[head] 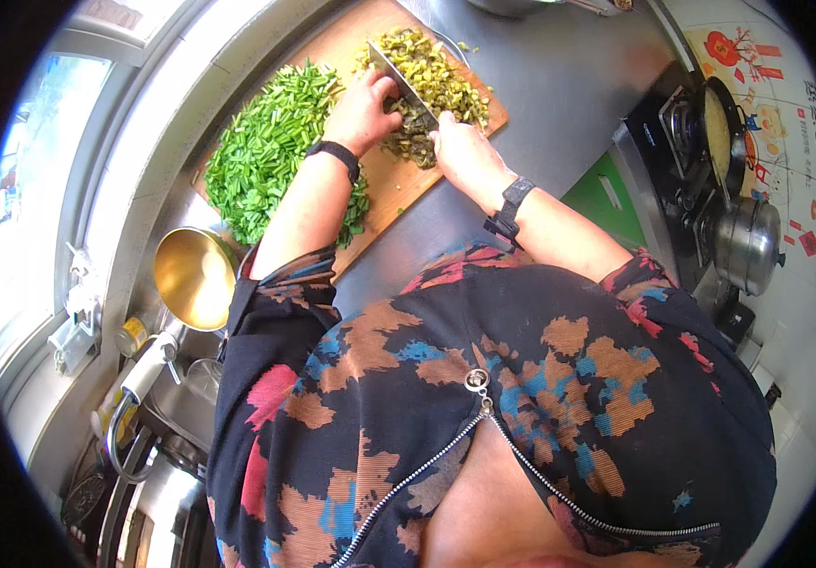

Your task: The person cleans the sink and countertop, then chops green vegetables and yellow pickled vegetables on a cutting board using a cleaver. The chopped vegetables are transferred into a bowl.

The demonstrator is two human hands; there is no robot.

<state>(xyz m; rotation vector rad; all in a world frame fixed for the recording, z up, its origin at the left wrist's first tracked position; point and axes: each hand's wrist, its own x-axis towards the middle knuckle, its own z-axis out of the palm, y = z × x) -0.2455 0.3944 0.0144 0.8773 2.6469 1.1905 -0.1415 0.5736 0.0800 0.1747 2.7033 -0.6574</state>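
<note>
My right hand (466, 150) grips the handle of a kitchen knife (406, 84), whose blade slants up and left over the wooden cutting board (379, 206). Beside the blade, my left hand (363, 113) has its fingers bent down over dark chopped pickled greens (414, 138); whether the fingers pinch any of them is hidden. Yellow-green chopped pickled vegetable (443, 78) lies on the blade's far side. A large heap of cut green stalks and leaves (262, 153) covers the board's left part, partly behind my left forearm.
The board rests on a metal countertop (550, 78). A gold-coloured metal bowl (193, 279) stands at the left, above a sink with a faucet (149, 369). On the right are a gas stove (653, 135), a pan (719, 138) and a steel pot (747, 245). A window (46, 177) borders the left side.
</note>
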